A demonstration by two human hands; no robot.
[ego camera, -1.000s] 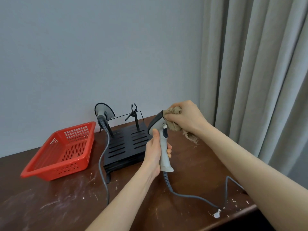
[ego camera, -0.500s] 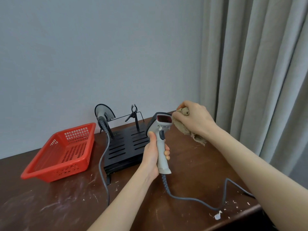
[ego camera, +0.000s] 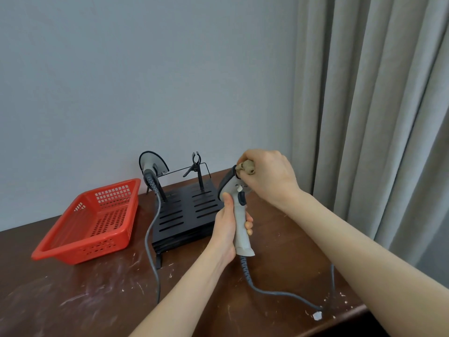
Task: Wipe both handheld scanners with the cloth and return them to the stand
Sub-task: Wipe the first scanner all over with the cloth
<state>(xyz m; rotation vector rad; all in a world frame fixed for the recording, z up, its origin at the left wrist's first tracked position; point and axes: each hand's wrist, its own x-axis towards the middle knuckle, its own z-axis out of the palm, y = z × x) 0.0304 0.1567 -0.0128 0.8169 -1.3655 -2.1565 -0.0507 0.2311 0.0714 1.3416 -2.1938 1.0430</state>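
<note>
Obs: left hand (ego camera: 224,229) is wrapped round the grey handle of a handheld scanner (ego camera: 239,222) and holds it upright above the table (ego camera: 73,300), just in front of the black slotted stand (ego camera: 187,210). Thumb lies up the back of the neck, fingertips show on the far side below the dark trigger.

Right hand (ego camera: 267,181) is clenched round a bunched tan cloth (ego camera: 246,166) and presses it on the top of the scanner's dark head. Only a small lump of cloth shows past the fingers.

Second scanner (ego camera: 153,162) sits in the stand's left holder, cable (ego camera: 151,239) hanging down in front of the base. The right-hand fork clip (ego camera: 196,161) is empty. Red basket (ego camera: 92,222) stands left of the stand, apart from it.

Judgement: wiping of the head is in progress; return to the stand not yet done. Cannot tell whether the second scanner has been wiped.

Risks:
- Held scanner's cable (ego camera: 279,293) runs to the front table edge and loops there; lifting toward the clip could pull it taut or snag it and jerk the scanner
- The handle is covered by the left hand, so it stays unwiped unless regripped; regripping one-handed could let it slip
- The cloth wad is small and could drop out of the fist
- The clip is narrow; a skewed approach could tip the light wire frame or knock the seated scanner
</note>
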